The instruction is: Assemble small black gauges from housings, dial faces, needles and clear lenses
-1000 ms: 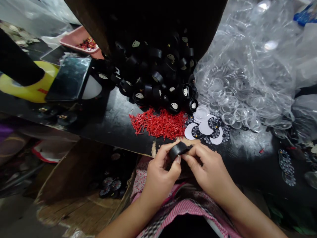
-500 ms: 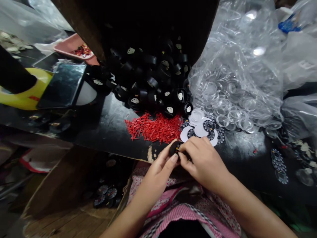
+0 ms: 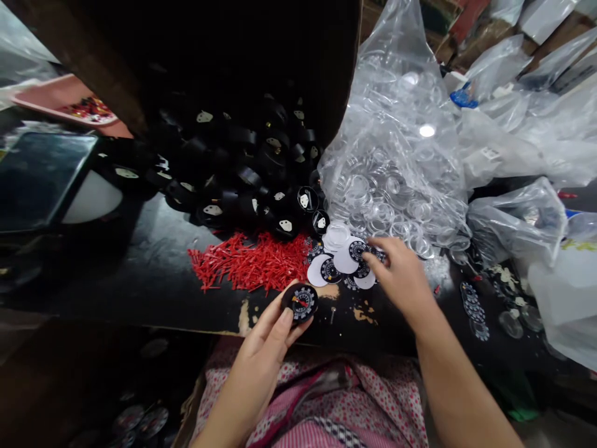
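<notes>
My left hand [image 3: 267,341] is closed around a round black pressure gauge [image 3: 301,292], with its printed dial and red pointer facing up near the table's front edge. To the right, my right hand [image 3: 403,274] reaches over the pile of dial discs [image 3: 346,256], black-printed and white ones overlapping. Its thumb and forefinger are apart at the pile's right side, with nothing visible between them. Behind the discs lie clear round covers [image 3: 380,211], partly inside a plastic bag. A heap of small red pointers [image 3: 252,264] spreads left of the discs.
Many black gauge housings [image 3: 242,180] spill from a dark container [image 3: 224,56] at the back. A pink tray [image 3: 46,99] and a phone-like dark panel [image 3: 41,177] stand at the left. More discs [image 3: 473,311] lie at the right, near plastic bags [image 3: 517,218].
My right hand has left the gauge and moved right to the dial discs. My left hand still holds the gauge, its dial now exposed. The camera view has turned right.
</notes>
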Demonstrator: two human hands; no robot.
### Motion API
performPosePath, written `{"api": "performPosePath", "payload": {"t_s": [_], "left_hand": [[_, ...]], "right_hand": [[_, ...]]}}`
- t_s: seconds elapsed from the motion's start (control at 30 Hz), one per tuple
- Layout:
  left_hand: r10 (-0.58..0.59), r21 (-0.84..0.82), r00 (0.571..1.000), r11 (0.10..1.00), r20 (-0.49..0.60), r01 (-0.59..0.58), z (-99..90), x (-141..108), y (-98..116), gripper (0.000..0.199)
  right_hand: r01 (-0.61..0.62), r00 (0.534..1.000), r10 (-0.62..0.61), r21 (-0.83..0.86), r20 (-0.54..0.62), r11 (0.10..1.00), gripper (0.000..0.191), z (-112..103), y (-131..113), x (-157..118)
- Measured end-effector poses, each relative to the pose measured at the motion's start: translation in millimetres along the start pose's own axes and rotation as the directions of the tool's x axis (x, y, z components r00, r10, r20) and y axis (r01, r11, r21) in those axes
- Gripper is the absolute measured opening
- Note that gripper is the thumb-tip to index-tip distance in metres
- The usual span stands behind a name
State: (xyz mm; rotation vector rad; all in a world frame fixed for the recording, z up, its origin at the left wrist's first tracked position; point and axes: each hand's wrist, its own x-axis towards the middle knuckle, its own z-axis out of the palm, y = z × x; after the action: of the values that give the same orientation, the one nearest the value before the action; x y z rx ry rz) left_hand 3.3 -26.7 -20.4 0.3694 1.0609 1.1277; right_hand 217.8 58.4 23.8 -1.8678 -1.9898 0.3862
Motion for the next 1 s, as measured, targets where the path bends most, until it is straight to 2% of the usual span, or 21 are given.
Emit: {"api": "performPosePath", "payload": {"t_s": [0.07,0.13,0.3,0.37,0.43,0.47,0.5,0.53,0.57,0.6,0.7,0.83,0.93,1.0], "left_hand": [[-0.024,-0.054,0.999,0.998,0.032,0.025,1.6,3,-4,0.041],[-0.054,-0.082,0.996,0.995,0.074,0.06,4.5,5,-7,0.039],[-0.053,-0.119,0.996,0.991,0.073,0.062,9.1,5,-4,0.035],[-0.058,-0.132,0.993,0.989,0.104,0.071,9.5,4,0,0.031],[-0.077,-0.15,0.986,0.984,0.145,0.099,9.9,4,4,0.028],[-0.089,-0.159,0.983,0.981,0.16,0.115,10.2,4,6,0.028],[-0.102,-0.164,0.98,0.978,0.17,0.13,10.5,5,7,0.028],[-0.108,-0.166,0.978,0.976,0.177,0.138,10.8,5,7,0.029],[-0.099,-0.164,0.979,0.978,0.18,0.129,11.1,5,8,0.03],[-0.08,-0.153,0.98,0.982,0.181,0.108,11.1,5,7,0.03],[-0.021,-0.085,0.985,0.996,0.171,0.036,9.3,4,5,0.029],[0.037,0.067,0.986,0.997,0.165,-0.049,4.1,0,1,0.036],[0.098,0.221,0.973,0.965,0.21,-0.145,2.8,-4,2,0.04],[0.123,0.292,0.965,0.937,0.233,-0.19,2.9,-7,3,0.041]], "right_hand": [[-0.067,0.998,0.062,-0.213,-0.03,0.975,0.043,-2,24,14],[-0.054,0.998,0.055,-0.271,-0.003,0.961,0.045,-3,39,23],[-0.014,1.0,0.011,-0.217,-0.017,0.976,0.037,-9,52,25],[-0.016,0.994,0.0,-0.15,-0.109,0.989,0.036,-12,50,20],[-0.023,0.978,0.029,0.032,-0.208,0.999,0.034,-12,36,9],[-0.023,0.974,0.057,0.158,-0.219,0.987,0.033,-11,25,1],[-0.035,0.987,0.081,0.311,-0.136,0.95,0.034,-8,10,-8],[-0.042,0.999,0.052,0.429,-0.012,0.902,0.032,-4,-6,-17],[-0.025,0.995,-0.025,0.491,0.096,0.871,0.03,1,-22,-27],[0.034,0.986,-0.116,0.532,0.122,0.846,0.028,6,-36,-35],[0.139,0.967,-0.226,0.509,0.113,0.85,0.031,23,-62,-47],[0.145,0.963,-0.232,0.463,0.137,0.875,0.023,29,-65,-41],[0.154,0.972,-0.206,0.348,0.117,0.925,0.036,29,-68,-35],[0.209,0.97,-0.235,0.264,0.068,0.941,0.041,31,-73,-33]]}}
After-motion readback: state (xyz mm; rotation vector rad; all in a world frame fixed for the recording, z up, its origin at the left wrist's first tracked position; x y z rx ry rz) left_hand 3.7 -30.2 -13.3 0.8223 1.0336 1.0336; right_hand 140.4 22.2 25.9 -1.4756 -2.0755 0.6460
